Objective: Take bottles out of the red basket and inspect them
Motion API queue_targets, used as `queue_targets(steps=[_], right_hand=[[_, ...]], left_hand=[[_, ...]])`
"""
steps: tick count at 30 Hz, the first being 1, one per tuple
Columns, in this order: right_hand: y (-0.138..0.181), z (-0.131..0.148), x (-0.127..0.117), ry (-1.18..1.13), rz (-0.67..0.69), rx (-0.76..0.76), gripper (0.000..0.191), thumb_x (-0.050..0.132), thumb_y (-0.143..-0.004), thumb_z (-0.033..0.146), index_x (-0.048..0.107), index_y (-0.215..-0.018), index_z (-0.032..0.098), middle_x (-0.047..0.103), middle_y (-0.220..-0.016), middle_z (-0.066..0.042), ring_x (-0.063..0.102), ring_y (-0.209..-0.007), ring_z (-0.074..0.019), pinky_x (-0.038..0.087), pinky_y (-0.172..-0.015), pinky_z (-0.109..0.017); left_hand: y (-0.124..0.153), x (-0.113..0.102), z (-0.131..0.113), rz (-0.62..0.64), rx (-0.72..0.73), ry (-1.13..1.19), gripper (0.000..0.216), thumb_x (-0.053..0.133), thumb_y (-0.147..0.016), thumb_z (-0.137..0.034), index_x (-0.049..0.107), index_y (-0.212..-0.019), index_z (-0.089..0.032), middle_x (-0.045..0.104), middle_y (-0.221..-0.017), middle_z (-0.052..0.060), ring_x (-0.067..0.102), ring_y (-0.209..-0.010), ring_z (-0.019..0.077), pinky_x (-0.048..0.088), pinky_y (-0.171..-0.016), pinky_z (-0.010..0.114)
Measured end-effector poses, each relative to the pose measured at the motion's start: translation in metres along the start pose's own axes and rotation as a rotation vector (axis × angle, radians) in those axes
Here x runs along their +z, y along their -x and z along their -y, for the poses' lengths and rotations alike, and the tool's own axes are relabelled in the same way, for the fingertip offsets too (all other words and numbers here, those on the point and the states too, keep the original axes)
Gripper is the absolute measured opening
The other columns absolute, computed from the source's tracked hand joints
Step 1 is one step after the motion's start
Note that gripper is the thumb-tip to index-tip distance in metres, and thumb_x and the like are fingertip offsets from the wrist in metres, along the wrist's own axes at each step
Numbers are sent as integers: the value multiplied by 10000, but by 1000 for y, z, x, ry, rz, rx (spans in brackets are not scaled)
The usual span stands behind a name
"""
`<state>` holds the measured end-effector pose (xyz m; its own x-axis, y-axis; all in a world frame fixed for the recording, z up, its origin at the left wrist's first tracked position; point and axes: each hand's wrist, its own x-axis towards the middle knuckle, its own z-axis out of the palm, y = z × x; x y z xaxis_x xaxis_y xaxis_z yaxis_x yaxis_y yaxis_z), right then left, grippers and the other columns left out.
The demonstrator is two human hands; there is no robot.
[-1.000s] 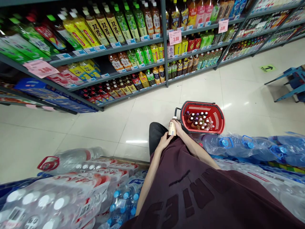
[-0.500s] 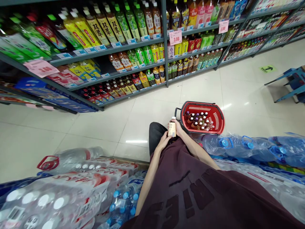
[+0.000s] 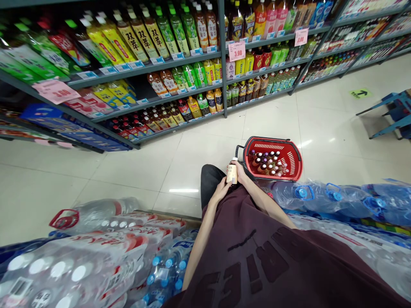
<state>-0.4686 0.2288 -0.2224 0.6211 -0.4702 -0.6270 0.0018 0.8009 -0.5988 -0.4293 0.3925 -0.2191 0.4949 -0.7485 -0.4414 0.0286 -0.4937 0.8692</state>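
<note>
A drink bottle point(image 3: 231, 174) with a white cap and a cream label is held upright in front of my lap, between both hands. My right hand point(image 3: 241, 173) wraps its right side and back, with fingertips showing at the left edge. Closed on the lower left part of the same bottle is my left hand point(image 3: 221, 190). Just beyond my right hand stands a red shopping basket point(image 3: 293, 149) on the floor, with several bottles in it, capped in white and purple. Its black handle point(image 3: 238, 150) lies at the left end.
Shelves point(image 3: 224, 77) full of drink bottles run along the far side of the tiled floor point(image 3: 167, 162). Shrink-wrapped water packs point(image 3: 96, 252) are stacked at the near left, large water jugs point(image 3: 334, 194) at the right. A blue stool point(image 3: 394, 112) stands at far right.
The bottle's capped end has shifted very slightly to the right in my hands. The basket and shelves stay as they were.
</note>
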Motion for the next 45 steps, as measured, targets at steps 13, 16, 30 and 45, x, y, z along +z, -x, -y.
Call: queue_targets(steps=[13, 16, 30, 45], right_hand=[[-3, -4, -2, -5, -46, -19, 180, 696, -804, 354, 626, -851, 195, 759, -731, -32, 709, -576, -192, 558, -479, -270], [-4, -5, -2, -13, -46, -21, 175, 686, -799, 353, 621, -840, 196, 754, -727, -27, 710, -574, -190, 557, -479, -267], [-3, -5, -1, -10, -57, -10, 154, 665, -826, 337, 634, -813, 186, 746, -716, -29, 706, -563, -195, 557, -478, -276], [-11, -12, -5, 43, -135, -54, 212, 674, -842, 376, 629, -734, 199, 685, -596, -7, 609, -492, -167, 525, -491, -291]], left_hand=[[2, 2, -4, -41, 16, -70, 612, 745, -885, -486, 590, -1397, -188, 746, -1312, 133, 718, -1173, 296, 552, -1025, 390], [2, 2, -5, -67, 23, -91, 633, 781, -843, -506, 609, -1357, -180, 763, -1244, 133, 733, -1108, 298, 568, -971, 385], [0, 5, -4, -112, 80, -167, 602, 801, -804, -491, 633, -1275, -155, 767, -1150, 140, 735, -1014, 284, 565, -871, 372], [-1, 5, -1, -94, 80, -169, 585, 784, -828, -483, 640, -1285, -148, 755, -1216, 165, 715, -1136, 316, 560, -963, 402]])
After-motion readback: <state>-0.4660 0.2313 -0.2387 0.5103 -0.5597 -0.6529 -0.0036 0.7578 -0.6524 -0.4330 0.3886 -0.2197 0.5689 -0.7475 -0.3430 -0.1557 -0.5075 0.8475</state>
